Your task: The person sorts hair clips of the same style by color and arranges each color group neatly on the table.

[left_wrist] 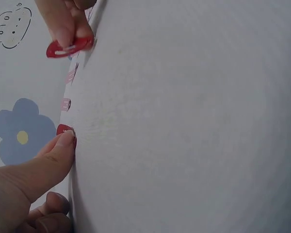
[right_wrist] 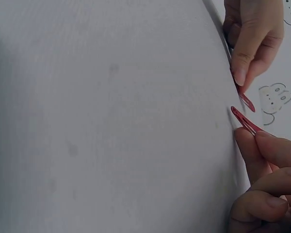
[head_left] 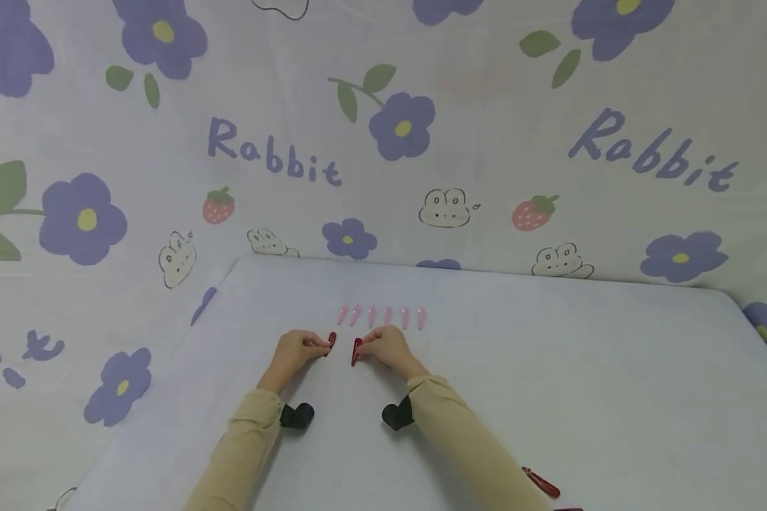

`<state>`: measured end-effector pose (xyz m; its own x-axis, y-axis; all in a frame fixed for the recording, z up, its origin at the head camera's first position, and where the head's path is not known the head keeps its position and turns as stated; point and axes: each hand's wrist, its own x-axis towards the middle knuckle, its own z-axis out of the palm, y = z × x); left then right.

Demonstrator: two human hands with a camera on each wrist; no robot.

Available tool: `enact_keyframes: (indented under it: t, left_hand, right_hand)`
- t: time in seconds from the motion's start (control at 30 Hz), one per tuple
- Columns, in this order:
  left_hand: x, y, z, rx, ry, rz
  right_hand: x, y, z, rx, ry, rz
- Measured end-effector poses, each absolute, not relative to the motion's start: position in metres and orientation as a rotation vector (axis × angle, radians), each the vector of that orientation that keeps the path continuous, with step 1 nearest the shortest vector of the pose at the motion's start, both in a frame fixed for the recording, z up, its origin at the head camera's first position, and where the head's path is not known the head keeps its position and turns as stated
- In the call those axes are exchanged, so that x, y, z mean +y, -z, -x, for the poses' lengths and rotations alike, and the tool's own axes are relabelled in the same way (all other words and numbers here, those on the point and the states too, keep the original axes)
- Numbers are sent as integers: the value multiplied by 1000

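My left hand (head_left: 294, 353) pinches a red snap hair clip (head_left: 330, 343) by its lower end, close over the white table. Just to its right, my right hand (head_left: 388, 349) holds a second red hair clip (head_left: 356, 350) between thumb and finger. In the right wrist view this clip (right_wrist: 243, 118) points up away from the fingertips, its narrow end free. A row of several pink hair clips (head_left: 372, 316) lies beyond both hands, side by side. The left wrist view shows the left thumb pressed over the left clip (left_wrist: 65, 128), covering part of it.
Another red hair clip (head_left: 542, 482) lies near the front edge, beside the right sleeve, with part of one more (head_left: 569, 509) at the frame's bottom. The white table (head_left: 588, 369) meets a patterned cloth (head_left: 486, 142) behind. Black devices (head_left: 297, 416) sit at both wrists.
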<state>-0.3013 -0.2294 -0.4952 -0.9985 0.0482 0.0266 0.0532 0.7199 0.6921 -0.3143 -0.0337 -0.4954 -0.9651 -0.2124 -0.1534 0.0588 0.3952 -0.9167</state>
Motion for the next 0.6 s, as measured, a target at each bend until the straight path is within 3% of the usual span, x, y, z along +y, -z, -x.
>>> enact_keyframes:
  t: [0.33, 0.6]
  left_hand:
    - [-230, 496, 300, -2911, 1209, 57]
    - [-233, 494, 301, -2919, 1157, 45]
  right_hand:
    - [-51, 501, 313, 2533, 1615, 60]
    - [-63, 501, 312, 2749, 1622, 146]
